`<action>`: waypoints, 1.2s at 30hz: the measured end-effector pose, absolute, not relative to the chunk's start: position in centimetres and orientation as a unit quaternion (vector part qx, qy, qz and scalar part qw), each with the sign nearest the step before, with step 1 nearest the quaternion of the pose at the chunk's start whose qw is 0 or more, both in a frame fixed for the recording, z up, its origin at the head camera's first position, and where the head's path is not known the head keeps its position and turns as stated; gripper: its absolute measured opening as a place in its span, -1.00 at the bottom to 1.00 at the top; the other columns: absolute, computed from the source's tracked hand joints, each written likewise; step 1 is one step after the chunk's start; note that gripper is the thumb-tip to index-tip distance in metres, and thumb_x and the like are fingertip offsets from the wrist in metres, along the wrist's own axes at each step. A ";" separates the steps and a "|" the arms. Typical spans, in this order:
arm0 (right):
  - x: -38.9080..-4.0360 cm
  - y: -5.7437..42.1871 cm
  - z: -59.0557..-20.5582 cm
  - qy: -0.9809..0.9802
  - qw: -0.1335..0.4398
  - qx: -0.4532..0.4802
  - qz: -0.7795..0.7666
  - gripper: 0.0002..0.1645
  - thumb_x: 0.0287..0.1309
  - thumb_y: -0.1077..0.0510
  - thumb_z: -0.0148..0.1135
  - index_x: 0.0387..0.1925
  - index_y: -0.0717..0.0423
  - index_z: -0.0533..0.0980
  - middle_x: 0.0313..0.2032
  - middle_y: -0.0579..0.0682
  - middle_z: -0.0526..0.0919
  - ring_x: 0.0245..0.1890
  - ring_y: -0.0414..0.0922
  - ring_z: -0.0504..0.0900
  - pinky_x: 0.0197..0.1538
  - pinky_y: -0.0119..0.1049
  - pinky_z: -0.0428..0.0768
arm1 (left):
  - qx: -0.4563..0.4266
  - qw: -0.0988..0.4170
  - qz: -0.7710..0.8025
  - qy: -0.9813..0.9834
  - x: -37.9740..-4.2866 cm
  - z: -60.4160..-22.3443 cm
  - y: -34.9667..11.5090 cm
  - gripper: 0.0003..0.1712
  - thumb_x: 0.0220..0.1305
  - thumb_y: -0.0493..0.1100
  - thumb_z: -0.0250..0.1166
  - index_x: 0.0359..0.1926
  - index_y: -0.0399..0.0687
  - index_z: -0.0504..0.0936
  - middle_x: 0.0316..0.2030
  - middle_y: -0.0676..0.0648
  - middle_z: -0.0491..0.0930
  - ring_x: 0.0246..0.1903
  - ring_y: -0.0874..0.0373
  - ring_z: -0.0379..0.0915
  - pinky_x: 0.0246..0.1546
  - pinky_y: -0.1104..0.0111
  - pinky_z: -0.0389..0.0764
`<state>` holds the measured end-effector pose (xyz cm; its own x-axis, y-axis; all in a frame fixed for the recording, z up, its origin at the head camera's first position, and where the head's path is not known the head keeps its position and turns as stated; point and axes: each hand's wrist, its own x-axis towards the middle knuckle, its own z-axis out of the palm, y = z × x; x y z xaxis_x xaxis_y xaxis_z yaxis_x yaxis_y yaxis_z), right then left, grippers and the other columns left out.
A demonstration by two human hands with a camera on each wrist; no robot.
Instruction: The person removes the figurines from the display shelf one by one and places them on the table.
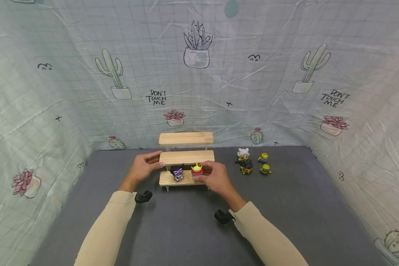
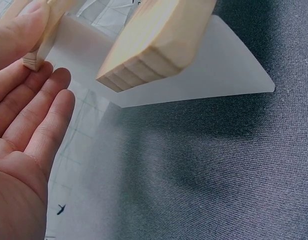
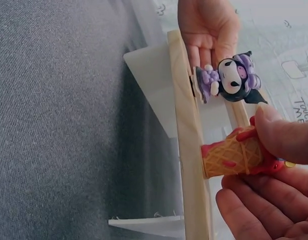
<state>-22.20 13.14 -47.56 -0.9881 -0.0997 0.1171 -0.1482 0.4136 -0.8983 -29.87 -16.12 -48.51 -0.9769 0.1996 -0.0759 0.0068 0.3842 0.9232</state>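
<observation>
A three-step wooden display stand [image 1: 186, 158] with pale side panels stands on the grey cloth. My left hand [image 1: 145, 166] pinches the left end of its middle shelf, thumb above and fingertips beneath; in the left wrist view the hand [image 2: 24, 120] shows at that board's end. With thumb and fingers my right hand [image 1: 216, 177] holds a red toy figurine [image 1: 197, 170] with a yellow top over the lowest shelf. Its waffle-cone base [image 3: 228, 156] is right at the shelf surface in the right wrist view. Beside it a purple-and-black figurine [image 3: 228, 77] stands on the same shelf.
Right of the stand is a group of small figurines: a white-topped one [image 1: 243, 154], a dark-eared one [image 1: 246, 168] and two yellow ones, one farther back [image 1: 263, 158] and one nearer [image 1: 265, 169]. A printed cloth backdrop [image 1: 199, 92] hangs behind and on both sides.
</observation>
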 end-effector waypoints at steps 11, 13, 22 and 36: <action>-21.6 13.2 -47.6 -0.842 0.061 0.028 0.536 -0.46 -0.02 0.28 0.65 0.05 0.30 0.70 -0.08 0.23 0.82 -0.08 0.11 0.83 -0.03 -0.10 0.84 | 0.067 0.084 0.549 0.829 -29.8 -48.6 -16.4 -0.21 0.35 -0.11 0.47 0.51 -0.16 0.40 0.40 -0.30 0.50 0.38 -0.20 0.49 0.33 -0.03 0.63; -21.5 13.5 -47.6 -0.838 0.065 0.025 0.541 -0.46 -0.03 0.28 0.65 0.05 0.31 0.70 -0.09 0.25 0.82 -0.09 0.12 0.84 -0.05 -0.10 0.85 | 0.066 0.083 0.548 0.830 -29.8 -48.5 -16.4 -0.22 0.35 -0.13 0.47 0.51 -0.15 0.41 0.40 -0.30 0.50 0.38 -0.20 0.49 0.32 -0.03 0.63; -20.8 15.0 -47.4 -0.834 0.080 -0.012 0.545 -0.51 -0.06 0.29 0.67 -0.02 0.31 0.73 -0.13 0.24 0.83 -0.11 0.12 0.85 -0.06 -0.07 0.85 | 0.069 0.078 0.549 0.829 -29.7 -48.5 -16.2 -0.24 0.34 -0.15 0.47 0.49 -0.18 0.43 0.38 -0.31 0.52 0.37 -0.20 0.51 0.32 -0.03 0.63; -20.1 17.4 -47.8 -0.838 0.101 -0.033 0.535 -0.49 -0.02 0.30 0.64 0.01 0.36 0.71 -0.07 0.32 0.80 -0.04 0.20 0.82 0.03 0.00 0.82 | 0.076 0.076 0.558 0.823 -29.8 -48.7 -16.3 -0.24 0.34 -0.17 0.47 0.49 -0.19 0.43 0.37 -0.30 0.53 0.35 -0.19 0.53 0.28 0.03 0.67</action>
<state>-20.12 17.40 -47.84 -0.9776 0.1629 0.1332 -0.0523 0.4247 -0.9038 -29.78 -16.29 -48.72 -0.9770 0.2095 -0.0396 0.0406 0.3650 0.9301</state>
